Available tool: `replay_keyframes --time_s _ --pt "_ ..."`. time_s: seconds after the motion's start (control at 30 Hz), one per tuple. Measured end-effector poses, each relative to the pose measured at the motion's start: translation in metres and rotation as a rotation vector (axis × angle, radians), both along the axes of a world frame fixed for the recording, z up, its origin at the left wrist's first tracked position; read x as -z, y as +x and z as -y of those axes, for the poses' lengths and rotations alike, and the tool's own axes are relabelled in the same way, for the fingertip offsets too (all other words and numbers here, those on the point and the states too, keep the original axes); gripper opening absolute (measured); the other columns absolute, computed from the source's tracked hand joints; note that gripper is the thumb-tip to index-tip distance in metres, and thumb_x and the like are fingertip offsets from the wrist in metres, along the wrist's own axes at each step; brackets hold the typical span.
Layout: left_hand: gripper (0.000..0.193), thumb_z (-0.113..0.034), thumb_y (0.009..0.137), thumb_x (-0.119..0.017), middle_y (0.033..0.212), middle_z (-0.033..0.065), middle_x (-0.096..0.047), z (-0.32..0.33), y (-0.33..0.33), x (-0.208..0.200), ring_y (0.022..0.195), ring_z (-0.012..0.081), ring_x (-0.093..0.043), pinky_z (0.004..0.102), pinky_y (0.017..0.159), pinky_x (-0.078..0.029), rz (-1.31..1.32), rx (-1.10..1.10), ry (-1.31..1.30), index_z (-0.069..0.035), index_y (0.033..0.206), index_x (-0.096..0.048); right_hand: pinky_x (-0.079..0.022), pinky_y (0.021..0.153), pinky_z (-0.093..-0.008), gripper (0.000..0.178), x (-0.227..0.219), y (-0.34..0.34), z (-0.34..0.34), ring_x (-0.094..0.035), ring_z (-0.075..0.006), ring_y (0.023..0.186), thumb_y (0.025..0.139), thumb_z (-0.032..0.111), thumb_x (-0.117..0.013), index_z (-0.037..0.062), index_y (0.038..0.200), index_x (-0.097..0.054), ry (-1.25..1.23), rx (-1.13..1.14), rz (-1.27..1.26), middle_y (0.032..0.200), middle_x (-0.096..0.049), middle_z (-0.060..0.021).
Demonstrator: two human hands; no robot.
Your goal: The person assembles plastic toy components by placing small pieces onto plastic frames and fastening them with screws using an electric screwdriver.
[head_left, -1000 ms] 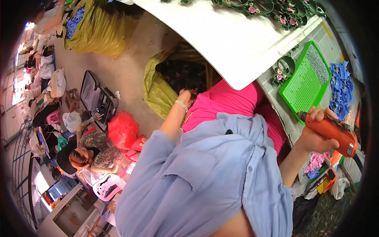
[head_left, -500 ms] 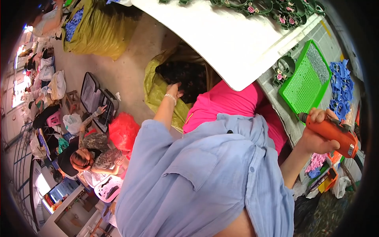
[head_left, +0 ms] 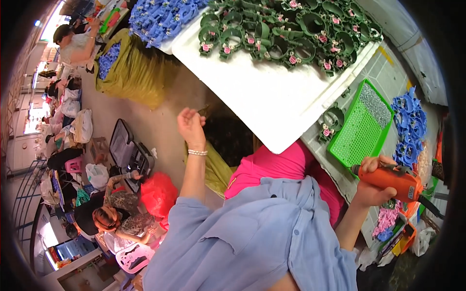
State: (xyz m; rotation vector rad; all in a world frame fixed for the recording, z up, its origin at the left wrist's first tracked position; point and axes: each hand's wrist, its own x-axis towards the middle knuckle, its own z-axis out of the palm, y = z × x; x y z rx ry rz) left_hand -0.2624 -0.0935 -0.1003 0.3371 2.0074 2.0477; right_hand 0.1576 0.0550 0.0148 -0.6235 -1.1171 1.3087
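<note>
My left hand [head_left: 191, 128], with a beaded bracelet at the wrist, is raised in front of the white tabletop's near left edge. Its fingers are loosely bent and I see nothing in them. Below it stands a yellow sack [head_left: 213, 167] with dark pieces [head_left: 228, 138] inside, partly hidden under the table. On the right, my right hand [head_left: 376, 186] grips an orange corded power tool [head_left: 395, 182], its black tip pointing left over the green basket's near corner. Dark green ring-shaped pieces with pink flowers [head_left: 291, 36] crowd the far part of the white tabletop [head_left: 272, 97].
A green perforated basket [head_left: 357, 140] holds small grey metal bits. Blue pieces lie in a pile [head_left: 408, 126] beside it and another pile [head_left: 165, 17] at the far left. A full yellow sack [head_left: 136, 72], an open black case [head_left: 128, 150] and a seated person [head_left: 119, 213] are to the left.
My left hand has come up out of the yellow sack and moved away toward the far left. The view has shifted, showing more of the table. The right hand keeps holding the power tool.
</note>
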Motion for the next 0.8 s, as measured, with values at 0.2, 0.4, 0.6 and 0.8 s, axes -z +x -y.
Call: replay_keyframes --time_s 0.2,0.4,0.6,0.8 --pt "0.031 -0.004 0.078 -0.061 0.095 0.0109 -0.062 -0.097 -0.036 -0.105 0.076 0.0139 -0.061 0.0267 0.070 -0.050 -0.655 0.176 -0.211 0.003 0.108 -0.054 -0.039 0.061 -0.0290 0.082 -0.001 0.001 -0.002 -0.046 -0.0163 0.063 0.071 0.071 -0.058 -0.0017 0.108 -0.047 -0.022 0.026 0.012 0.074 -0.051 -0.0074" --pt "0.048 -0.036 0.078 -0.062 0.090 0.0178 -0.065 -0.168 -0.112 -0.108 0.082 0.0273 -0.064 0.0354 0.074 -0.049 -0.785 0.422 -0.610 0.005 0.103 -0.057 -0.037 0.055 -0.0266 0.082 -0.003 0.001 0.000 -0.045 -0.0158 0.062 0.071 0.070 -0.059 -0.0012 0.108 -0.047 -0.028 -0.017 -0.008 0.073 -0.050 -0.0066" --pt "0.038 -0.032 0.069 -0.074 0.063 0.0039 -0.051 -0.181 -0.125 -0.106 0.057 0.0152 -0.047 0.0323 0.054 -0.039 -0.601 0.710 -0.739 0.001 0.079 -0.058 -0.036 0.054 -0.0263 0.083 -0.002 0.004 0.002 -0.044 -0.0158 0.060 0.069 0.070 -0.061 -0.0009 0.110 -0.045 -0.066 -0.019 -0.007 0.075 -0.049 -0.0066" --pt "0.039 -0.015 0.064 -0.078 0.076 0.0047 -0.061 -0.172 -0.115 -0.111 0.065 0.0132 -0.056 0.0278 0.060 -0.045 -0.517 0.549 -0.615 0.001 0.095 -0.060 -0.037 0.056 -0.0269 0.082 0.001 0.006 -0.001 -0.045 -0.0161 0.062 0.070 0.069 -0.061 -0.0009 0.110 -0.045 -0.060 -0.002 -0.009 0.075 -0.050 -0.0068"
